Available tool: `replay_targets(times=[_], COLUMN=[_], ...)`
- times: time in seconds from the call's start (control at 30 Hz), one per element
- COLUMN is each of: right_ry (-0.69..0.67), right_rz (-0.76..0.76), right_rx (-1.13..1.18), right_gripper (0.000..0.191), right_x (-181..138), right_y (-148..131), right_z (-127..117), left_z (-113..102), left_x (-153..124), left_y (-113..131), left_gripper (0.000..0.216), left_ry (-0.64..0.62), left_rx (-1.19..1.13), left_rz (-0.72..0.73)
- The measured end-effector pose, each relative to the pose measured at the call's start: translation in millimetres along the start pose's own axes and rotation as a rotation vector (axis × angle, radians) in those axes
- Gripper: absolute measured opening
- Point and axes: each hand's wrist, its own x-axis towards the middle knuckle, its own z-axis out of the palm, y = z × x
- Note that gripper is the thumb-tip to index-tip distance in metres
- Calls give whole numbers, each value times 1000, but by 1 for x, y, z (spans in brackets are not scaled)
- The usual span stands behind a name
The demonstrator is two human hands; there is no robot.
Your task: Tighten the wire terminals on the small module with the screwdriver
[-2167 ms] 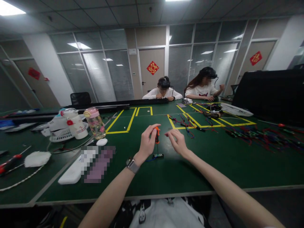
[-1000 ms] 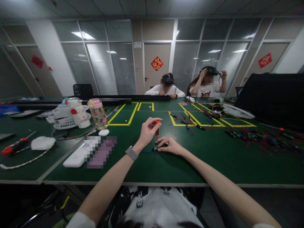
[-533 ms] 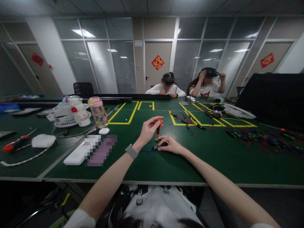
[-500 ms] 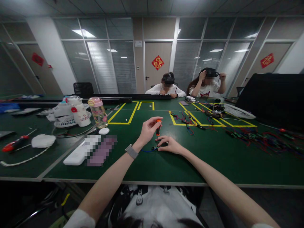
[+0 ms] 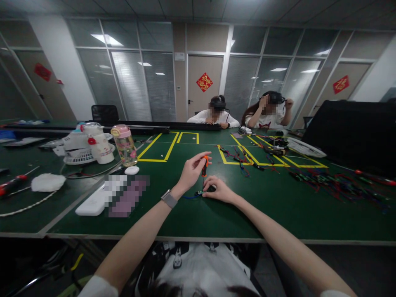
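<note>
My left hand [image 5: 192, 169] pinches the orange-and-black handle of a small screwdriver [image 5: 205, 164], which stands upright with its tip down on a little black part [image 5: 200, 192] on the green table [image 5: 216, 214]. My right hand [image 5: 219, 189] lies over that part, fingers curled and pressing it to the table. A thin blue wire [image 5: 189, 197] runs left from the part. A watch sits on my left wrist.
A pink-lidded bottle [image 5: 124, 145], a white bottle [image 5: 98, 147] and a white fan [image 5: 78, 150] stand at left. A white pad [image 5: 89, 204] lies nearer. Red and black wires [image 5: 334, 181] spread at right. Two people sit at the far side. Yellow tape marks boxes.
My right hand came down from the air onto the small part and holds it. The screwdriver stays upright in my left hand. A person opposite raised both hands to the headset.
</note>
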Motion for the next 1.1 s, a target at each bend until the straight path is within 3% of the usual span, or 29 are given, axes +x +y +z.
replay_targets(times=[0.3, 0.53, 0.83, 1.1], right_ry=[30, 35, 36, 31], right_rz=[28, 63, 63, 48], right_rx=[-110, -109, -101, -127], right_gripper=[16, 16, 14, 14], right_x=[-1, -1, -1, -1], right_y=[-4, -2, -6, -7], right_z=[2, 4, 4, 4], left_z=[2, 1, 1, 2], left_x=[-2, 0, -1, -1], left_y=[2, 0, 4, 1], left_gripper=[16, 33, 18, 32], left_ry=[111, -17, 70, -21], left_rx=[196, 19, 159, -54], left_rz=[113, 48, 82, -14])
